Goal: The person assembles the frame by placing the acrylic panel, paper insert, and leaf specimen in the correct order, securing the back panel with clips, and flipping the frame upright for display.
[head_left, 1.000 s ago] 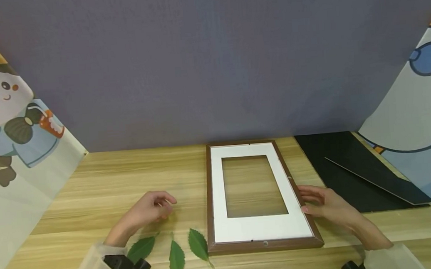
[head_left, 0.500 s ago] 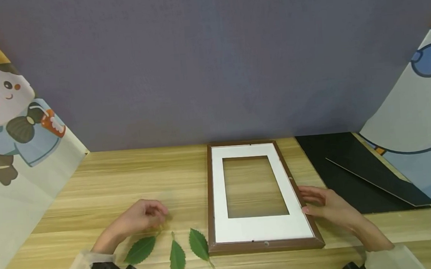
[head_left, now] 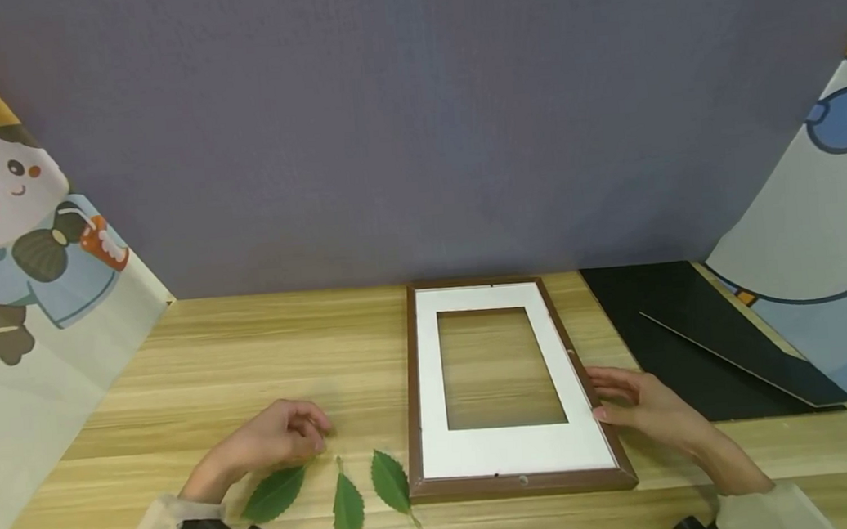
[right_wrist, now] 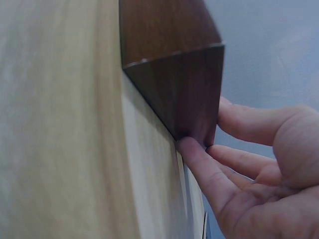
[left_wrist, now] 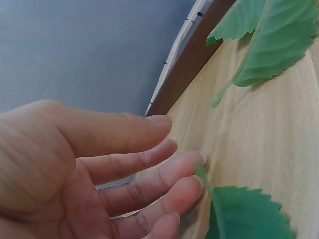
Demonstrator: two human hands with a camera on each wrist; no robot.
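Observation:
A brown wooden picture frame [head_left: 469, 488] lies flat on the table, its white mat [head_left: 506, 449] showing around a rectangular opening. My right hand [head_left: 647, 409] holds the frame's right side, thumb at the top edge and fingers against the outer side. Three green serrated leaves lie left of the frame: a left leaf [head_left: 275, 494], a middle leaf [head_left: 348, 507] and a right leaf [head_left: 390, 478]. My left hand [head_left: 273, 439] hovers over the left leaf's stem end, thumb apart from the loosely bent fingers. Its fingertips are close to the stem [left_wrist: 202, 175]; contact is unclear.
Black boards [head_left: 618, 300] lie overlapped at the right, the upper one [head_left: 754, 348] slanting across the other. A grey wall [head_left: 414, 134] rises behind the table [head_left: 252, 350]. Cartoon-printed panels [head_left: 46, 242] stand at both sides.
My left hand has moved left and nearer to me, from beyond the leaves to above the left leaf's stem. The right hand and the frame have stayed put.

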